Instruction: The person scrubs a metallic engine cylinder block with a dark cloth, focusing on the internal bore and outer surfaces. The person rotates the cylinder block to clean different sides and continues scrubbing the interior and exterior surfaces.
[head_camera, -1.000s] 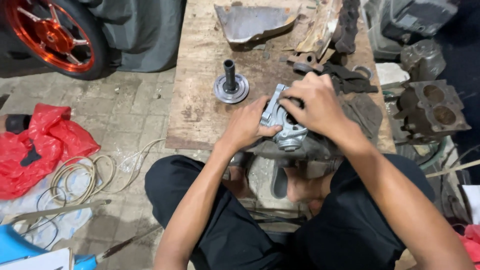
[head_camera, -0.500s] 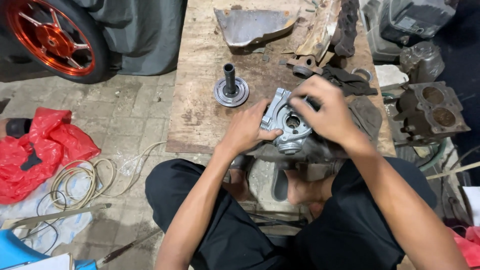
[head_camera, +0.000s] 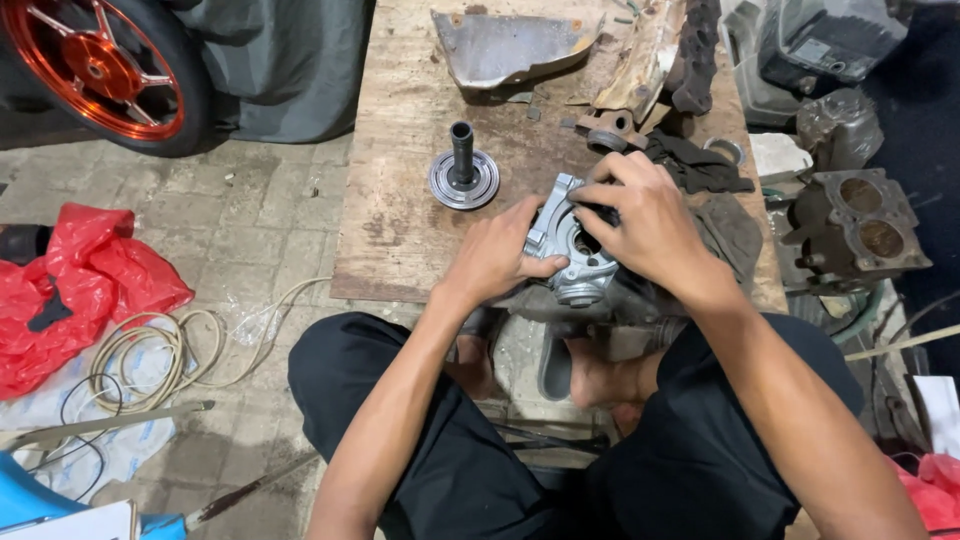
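A silver cast-metal engine part (head_camera: 560, 240) with a round bore rests at the near edge of a worn wooden board (head_camera: 400, 200). My left hand (head_camera: 495, 250) grips its left side, thumb along the lower rim. My right hand (head_camera: 640, 220) lies over its top right, fingertips curled down at the bore; whether they pinch something small is hidden. A round flanged disc with an upright dark shaft (head_camera: 462, 172) stands on the board to the upper left of my hands.
A bent grey metal cover (head_camera: 505, 45), rusty scraps and a dark rag (head_camera: 700, 165) lie at the board's far end. A twin-bore cylinder block (head_camera: 860, 225) sits right. An orange-spoked wheel (head_camera: 95, 70), red plastic bag (head_camera: 80, 290) and coiled cable (head_camera: 160, 355) are left.
My right hand lifted off the part half a second ago, showing the bore, and has come back down over it. My left hand has kept its grip.
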